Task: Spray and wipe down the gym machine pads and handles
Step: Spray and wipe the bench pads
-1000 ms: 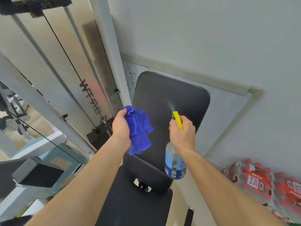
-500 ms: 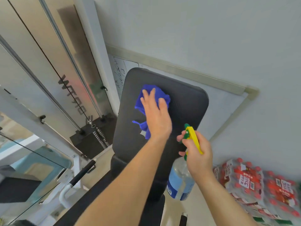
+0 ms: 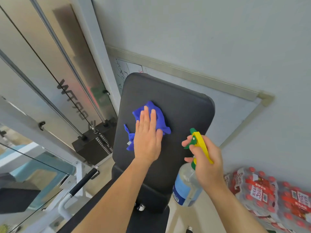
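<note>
The left hand [image 3: 148, 141] lies flat on the black back pad [image 3: 186, 111] with its fingers straight and close together, pressing a blue cloth [image 3: 159, 119] against the upholstery. The cloth sits in the pad's upper left part, nearer its left edge than its right. Bunched folds stick out above the fingertips, to the right of the hand and below it on the left. The right hand [image 3: 208, 167] is curled round the neck of a spray bottle [image 3: 186, 187], its fingers wrapped under the yellow and green trigger head [image 3: 201, 145]. The bottle is held in the air just off the pad's right edge, beside its lower half. Its nozzle points up and left towards the pad, and its clear body with a blue label hangs below the hand. Left of the pad stand a black weight stack [image 3: 94, 147] with its guide rods and cable, and a white bar with a black grip [image 3: 83, 182]. A whiteboard [image 3: 235, 113] leans on the wall behind the pad. Shrink-wrapped packs of red-capped bottles [image 3: 262, 190] lie at the lower right.
</note>
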`<state>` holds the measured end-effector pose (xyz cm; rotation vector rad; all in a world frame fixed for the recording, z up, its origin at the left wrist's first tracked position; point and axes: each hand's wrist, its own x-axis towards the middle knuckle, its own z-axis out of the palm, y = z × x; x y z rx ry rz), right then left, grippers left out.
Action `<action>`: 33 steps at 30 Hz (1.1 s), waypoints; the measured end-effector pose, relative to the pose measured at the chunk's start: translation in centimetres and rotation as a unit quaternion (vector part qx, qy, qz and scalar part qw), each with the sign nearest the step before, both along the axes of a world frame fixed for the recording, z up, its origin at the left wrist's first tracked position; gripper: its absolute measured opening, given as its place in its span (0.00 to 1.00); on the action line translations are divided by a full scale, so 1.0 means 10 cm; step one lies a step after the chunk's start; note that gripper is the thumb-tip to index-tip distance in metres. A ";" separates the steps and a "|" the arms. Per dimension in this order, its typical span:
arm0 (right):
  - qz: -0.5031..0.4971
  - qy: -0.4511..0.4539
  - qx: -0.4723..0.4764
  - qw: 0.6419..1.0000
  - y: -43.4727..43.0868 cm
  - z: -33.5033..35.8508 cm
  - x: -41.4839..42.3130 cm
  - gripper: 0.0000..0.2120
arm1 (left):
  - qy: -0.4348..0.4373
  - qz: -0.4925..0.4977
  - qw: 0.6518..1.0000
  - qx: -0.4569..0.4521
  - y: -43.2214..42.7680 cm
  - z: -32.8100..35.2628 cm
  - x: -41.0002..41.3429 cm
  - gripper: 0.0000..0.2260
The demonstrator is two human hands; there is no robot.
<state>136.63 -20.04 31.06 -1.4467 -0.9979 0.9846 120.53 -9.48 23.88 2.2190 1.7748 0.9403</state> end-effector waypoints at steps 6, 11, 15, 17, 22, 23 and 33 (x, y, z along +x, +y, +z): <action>-0.008 -0.023 0.020 0.999 -0.11 0.10 0.31 0.11 | -0.229 0.127 0.965 -0.003 0.26 0.67 0.64 0.28; -0.027 -0.029 0.027 0.999 -0.15 0.11 0.44 0.11 | 0.089 -0.136 0.981 0.106 -0.21 0.14 0.60 0.29; -0.016 -0.033 0.017 0.999 -0.17 0.09 0.40 0.14 | 0.216 -0.230 0.926 0.208 0.07 -0.04 0.04 0.27; -0.010 -0.031 0.017 0.999 -0.17 0.08 0.36 0.13 | 0.203 -0.218 0.929 0.220 0.18 0.00 -0.08 0.27; 0.004 -0.031 0.027 0.999 -0.18 0.14 0.31 0.11 | -0.188 0.061 0.980 0.017 0.26 0.33 0.09 0.31; 0.001 -0.031 0.028 0.999 -0.20 0.16 0.32 0.11 | -0.275 0.124 0.953 -0.009 0.32 0.45 0.17 0.29; -0.022 -0.016 0.049 0.998 -0.45 0.44 0.50 0.10 | 0.093 -0.187 0.965 0.156 0.43 1.41 0.99 0.14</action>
